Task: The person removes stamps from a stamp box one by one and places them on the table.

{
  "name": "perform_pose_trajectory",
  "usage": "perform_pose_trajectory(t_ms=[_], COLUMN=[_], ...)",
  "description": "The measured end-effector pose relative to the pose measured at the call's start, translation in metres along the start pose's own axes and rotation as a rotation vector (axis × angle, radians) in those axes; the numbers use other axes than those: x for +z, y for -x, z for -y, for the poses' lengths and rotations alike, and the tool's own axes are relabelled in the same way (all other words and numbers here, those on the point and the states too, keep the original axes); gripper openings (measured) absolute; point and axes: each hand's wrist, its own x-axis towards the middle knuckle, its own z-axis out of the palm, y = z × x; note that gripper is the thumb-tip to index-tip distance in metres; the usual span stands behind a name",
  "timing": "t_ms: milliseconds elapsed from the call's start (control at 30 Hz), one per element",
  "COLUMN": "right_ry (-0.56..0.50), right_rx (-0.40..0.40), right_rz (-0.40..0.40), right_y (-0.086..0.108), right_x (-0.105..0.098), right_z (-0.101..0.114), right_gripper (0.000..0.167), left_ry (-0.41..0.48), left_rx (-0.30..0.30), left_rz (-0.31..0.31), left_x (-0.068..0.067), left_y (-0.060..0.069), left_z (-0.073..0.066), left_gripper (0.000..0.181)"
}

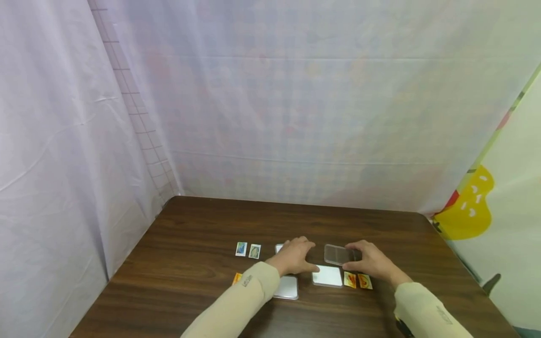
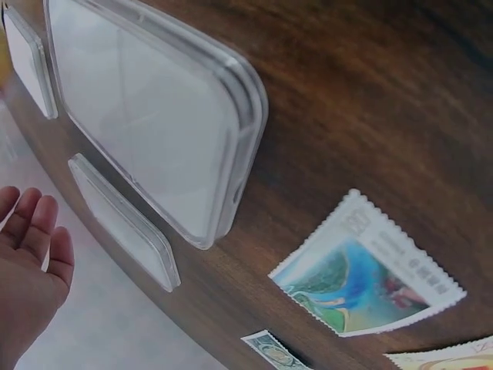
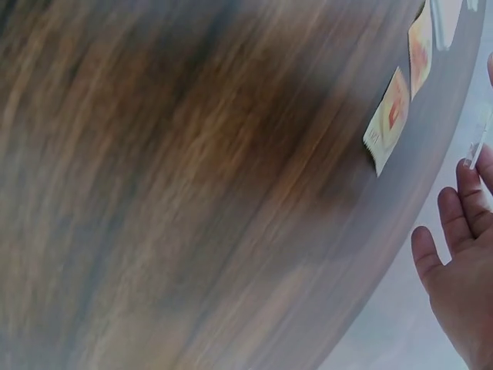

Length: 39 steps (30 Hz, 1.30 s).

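Note:
My right hand (image 1: 372,260) pinches a clear plastic lid (image 1: 335,254) by its right end, above the table. In the right wrist view, a sliver of the lid (image 3: 479,139) shows at the fingertips. In front of the lid lies a white-backed clear case (image 1: 327,276). My left hand (image 1: 293,257) hovers between the cases with its fingers loosely bent and nothing visible in its grasp. Beneath the left wrist rests another flat case (image 1: 287,287); a further case (image 1: 278,247) is mostly hidden behind the hand. Two orange postage stamps (image 1: 350,279) lie right of the white-backed case.
Two blue-green stamps (image 1: 241,249) lie left of the cases. An orange stamp (image 1: 236,278) is partly covered by the left sleeve. The dark wooden table (image 1: 203,225) has rounded back corners, with a pale curtain (image 1: 296,117) hanging behind it.

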Motion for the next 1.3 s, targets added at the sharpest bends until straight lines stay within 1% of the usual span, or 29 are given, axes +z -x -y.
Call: perform_pose_trajectory(t_ms=[333,533,667,867,1167,1300], right_ry=[-0.005,-0.002,0.005,0.002,0.007,0.019], right_rx=[-0.028,-0.059,-0.055,-0.061,-0.094,-0.113], right_rz=[0.019,0.021,0.029,0.035,0.051,0.057], right_y=[0.001,0.0,-0.002,-0.003,0.001,0.002], right_x=[0.004,0.008,0.011,0.013,0.014,0.015], right_z=[0.016,0.024,0.027,0.028,0.034,0.033], right_gripper=[0.063,0.06,0.059,0.059,0.057,0.059], left_ry=[0.012,0.015,0.01,-0.001,0.014,0.018], left_rx=[0.04,0.056,0.075,0.083,0.102,0.118], left_rz=[-0.024,-0.012,-0.01,-0.001,0.014,0.006], left_x=[-0.002,-0.002,-0.002,-0.001,0.002,0.003], left_y=[-0.002,-0.003,-0.003,-0.004,-0.004,-0.004], left_z=[0.0,0.0,0.001,0.002,0.004,0.005], left_gripper=[0.074,0.074,0.072,0.069,0.065,0.06])
